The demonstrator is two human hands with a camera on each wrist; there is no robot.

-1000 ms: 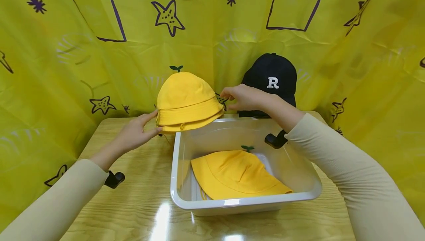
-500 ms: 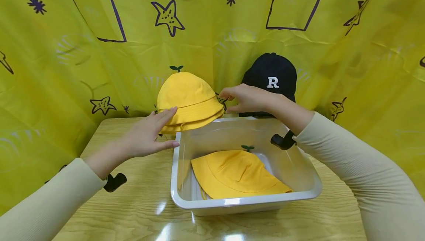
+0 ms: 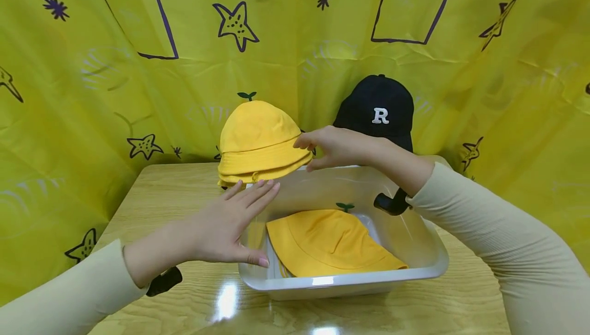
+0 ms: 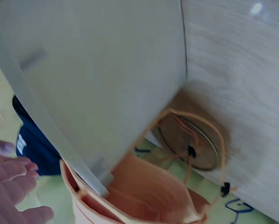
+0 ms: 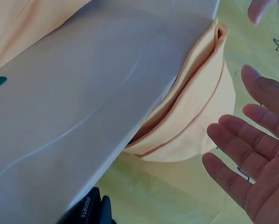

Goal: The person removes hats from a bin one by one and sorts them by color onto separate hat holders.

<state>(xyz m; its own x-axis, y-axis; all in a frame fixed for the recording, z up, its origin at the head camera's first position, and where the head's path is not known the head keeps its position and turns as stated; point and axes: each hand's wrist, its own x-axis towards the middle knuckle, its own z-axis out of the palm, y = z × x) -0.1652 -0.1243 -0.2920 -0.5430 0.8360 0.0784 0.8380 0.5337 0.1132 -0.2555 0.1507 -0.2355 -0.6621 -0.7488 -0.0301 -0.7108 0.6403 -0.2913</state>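
Yellow bucket hats (image 3: 260,135), nested with a green sprout on top, stand at the table's back, behind the white bin's (image 3: 322,286) left corner. My right hand (image 3: 343,145) is beside their right brim, fingers relaxed and holding nothing; the right wrist view shows a gap between the hand (image 5: 256,144) and the brims (image 5: 190,112). Low over the bin's left wall, my left hand (image 3: 226,227) is spread with straight fingers and holds nothing. Inside the bin lies another yellow hat (image 3: 329,243), flattened, its sprout toward the back.
A black cap (image 3: 378,104) with a white R stands at the back right, partly behind my right forearm. The wooden table (image 3: 184,284) runs around the bin. A yellow curtain (image 3: 295,27) hangs close behind. Cords with black toggles (image 4: 191,150) dangle from the hats.
My left hand has left the stacked hats' left brim and come nearer and to the right, over the bin's left wall. My right hand has shifted slightly left and down. The hats look unmoved.
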